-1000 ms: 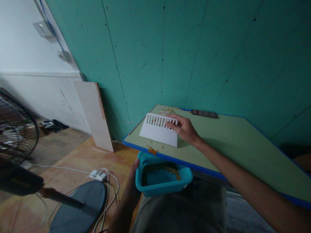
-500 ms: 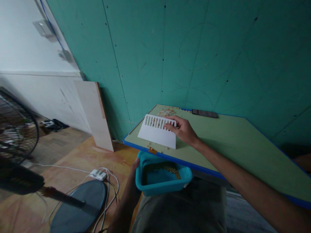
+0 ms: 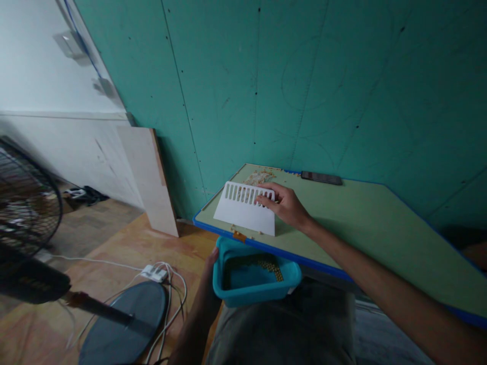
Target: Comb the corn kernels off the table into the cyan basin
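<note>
My right hand [image 3: 285, 204] grips a white slotted scraper [image 3: 245, 212] by its upper right edge. The scraper leans over the green tabletop [image 3: 365, 223], its solid lower edge towards the table's blue front rim. A few small tan beans [image 3: 261, 232] lie by that edge, and more beans mixed with pale crumbs [image 3: 261, 176] lie behind the scraper. Below the rim, my left hand [image 3: 211, 276] holds a turquoise plastic tub [image 3: 258, 296] by its left side, fingers partly hidden. Inside the tub, several beans [image 3: 273, 268] sit towards the back right.
A dark phone [image 3: 321, 177] lies at the table's back edge against the green wall [image 3: 228, 91]. On the left stand a fan [image 3: 34, 274] with a round base [image 3: 125, 324], a white power strip [image 3: 154, 273] with cables, and a leaning board [image 3: 146, 177].
The scraper has moved slightly towards the front rim and left in my right hand, covering some of the beans by its edge. My left hand and the tub have barely moved.
</note>
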{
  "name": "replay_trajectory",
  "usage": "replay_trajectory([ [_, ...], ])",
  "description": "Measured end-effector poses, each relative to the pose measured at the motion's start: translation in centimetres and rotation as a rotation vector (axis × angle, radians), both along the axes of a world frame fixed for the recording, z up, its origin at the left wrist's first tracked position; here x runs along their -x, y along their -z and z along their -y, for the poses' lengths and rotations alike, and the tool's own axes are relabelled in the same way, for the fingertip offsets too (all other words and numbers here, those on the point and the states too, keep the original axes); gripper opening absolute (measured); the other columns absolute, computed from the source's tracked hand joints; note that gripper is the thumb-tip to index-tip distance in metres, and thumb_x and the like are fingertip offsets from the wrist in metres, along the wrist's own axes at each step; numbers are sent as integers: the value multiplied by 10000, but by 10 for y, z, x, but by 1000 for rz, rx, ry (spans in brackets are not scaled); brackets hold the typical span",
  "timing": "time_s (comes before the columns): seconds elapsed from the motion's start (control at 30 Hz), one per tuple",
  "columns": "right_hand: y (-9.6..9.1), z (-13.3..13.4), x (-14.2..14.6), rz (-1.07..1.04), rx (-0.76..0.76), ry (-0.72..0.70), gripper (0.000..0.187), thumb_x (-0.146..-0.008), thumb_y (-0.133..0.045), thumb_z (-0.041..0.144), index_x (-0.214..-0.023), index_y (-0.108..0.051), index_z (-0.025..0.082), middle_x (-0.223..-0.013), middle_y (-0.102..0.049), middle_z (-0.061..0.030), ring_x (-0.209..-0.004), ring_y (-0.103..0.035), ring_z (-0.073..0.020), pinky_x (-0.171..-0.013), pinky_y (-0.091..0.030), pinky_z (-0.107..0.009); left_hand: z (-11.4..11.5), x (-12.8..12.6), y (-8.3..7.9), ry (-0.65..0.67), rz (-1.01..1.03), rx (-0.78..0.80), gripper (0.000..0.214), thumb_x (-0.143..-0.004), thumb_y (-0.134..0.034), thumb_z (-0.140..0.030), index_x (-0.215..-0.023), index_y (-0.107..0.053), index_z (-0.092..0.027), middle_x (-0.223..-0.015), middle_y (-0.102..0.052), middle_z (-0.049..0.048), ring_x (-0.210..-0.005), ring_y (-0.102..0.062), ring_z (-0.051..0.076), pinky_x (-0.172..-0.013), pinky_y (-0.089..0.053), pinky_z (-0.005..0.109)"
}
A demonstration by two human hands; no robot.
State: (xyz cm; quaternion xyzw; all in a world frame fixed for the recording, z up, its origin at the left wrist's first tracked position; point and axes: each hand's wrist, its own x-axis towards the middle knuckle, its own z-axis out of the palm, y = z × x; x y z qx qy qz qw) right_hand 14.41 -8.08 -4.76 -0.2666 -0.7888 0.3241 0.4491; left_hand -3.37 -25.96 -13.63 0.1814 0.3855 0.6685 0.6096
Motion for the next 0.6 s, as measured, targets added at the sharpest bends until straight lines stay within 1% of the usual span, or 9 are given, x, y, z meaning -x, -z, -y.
replay_trajectory([
  [0.07, -1, 1, 0, 7, 2, 2, 368, -860, -716, 443, -1156, -703, 226, -1021, -761, -58, -828, -695, -195, -651, -546, -305, 1, 1, 0, 3, 1, 24, 449, -889, -635, -516, -1150, -755, -172, -1039, -828, 60, -1207, -676, 286, -1161, -404, 400],
  [0.13, -2, 3, 1, 10, 9, -4, 368, -861, -715, 439, -1159, -702, 224, -1025, -761, -58, -831, -695, -194, -652, -546, -302, 1, 1, 1, 16, 11, 38, 446, -886, -635, -524, -1139, -759, -178, -1015, -832, 54, -1206, -678, 282, -1168, -394, 392],
  [0.27, -4, 6, 1, -5, 17, -11, 368, -866, -710, 437, -1164, -699, 222, -1035, -760, -57, -821, -695, -190, -646, -544, -297, 1, 1, 2, -8, -12, 8, 462, -904, -619, -500, -1207, -724, -168, -1046, -826, 59, -1233, -660, 284, -1164, -401, 401],
  [0.37, -4, 7, 1, -2, 9, -5, 366, -865, -710, 444, -1160, -701, 228, -1034, -758, -56, -813, -696, -189, -651, -547, -300, 2, 0, 0, 1, -20, 11, 497, -895, -629, -510, -1232, -712, -155, -1078, -818, 75, -1232, -660, 295, -1151, -417, 407],
  [0.6, -1, 7, 2, 9, 23, -28, 381, -866, -707, 435, -1184, -697, 226, -1051, -761, -62, -848, -703, -199, -673, -558, -309, 1, -2, -5, -29, -13, 7, 471, -883, -648, -509, -1175, -739, -151, -1113, -810, 90, -1242, -653, 294, -1154, -411, 391],
])
